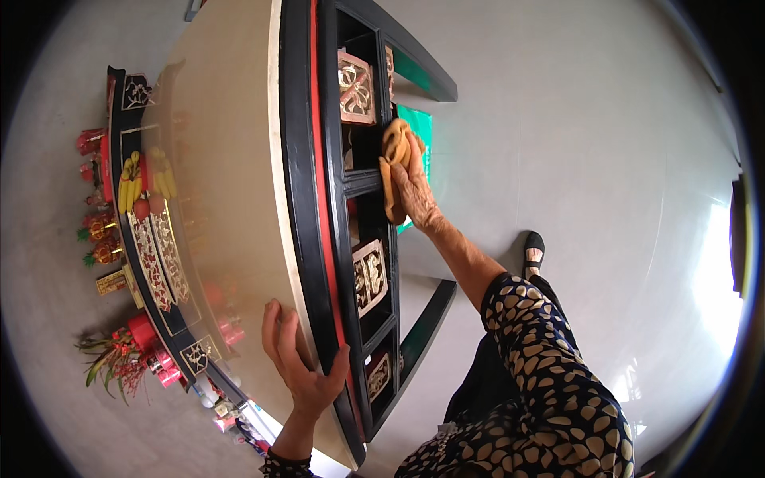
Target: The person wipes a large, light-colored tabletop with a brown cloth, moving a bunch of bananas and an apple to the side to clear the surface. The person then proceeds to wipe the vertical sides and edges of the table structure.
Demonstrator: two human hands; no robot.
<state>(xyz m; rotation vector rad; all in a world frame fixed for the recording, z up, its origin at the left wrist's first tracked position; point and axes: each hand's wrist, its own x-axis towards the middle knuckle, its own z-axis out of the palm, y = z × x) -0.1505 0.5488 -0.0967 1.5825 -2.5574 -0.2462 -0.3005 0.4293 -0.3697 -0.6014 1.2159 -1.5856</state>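
Observation:
My right hand (413, 185) grips a folded orange-brown cloth (393, 155), pressed against the dark front frame of a table with carved openwork panels. Close by in that frame are a carved panel with gilt and pink tones (356, 88) and another one (370, 277) lower down. My left hand (307, 370) rests at the edge of the glossy beige tabletop (231, 159), fingers spread on the surface and thumb over the black and red edge (325, 239). It holds nothing.
A second dark altar table (163, 271) stands at the left, with yellow bananas (129, 185), red items and a plant (115, 354) about it. A green sheet or box (422, 131) shows behind the frame. My shoe (533, 248) is on the grey floor (590, 159).

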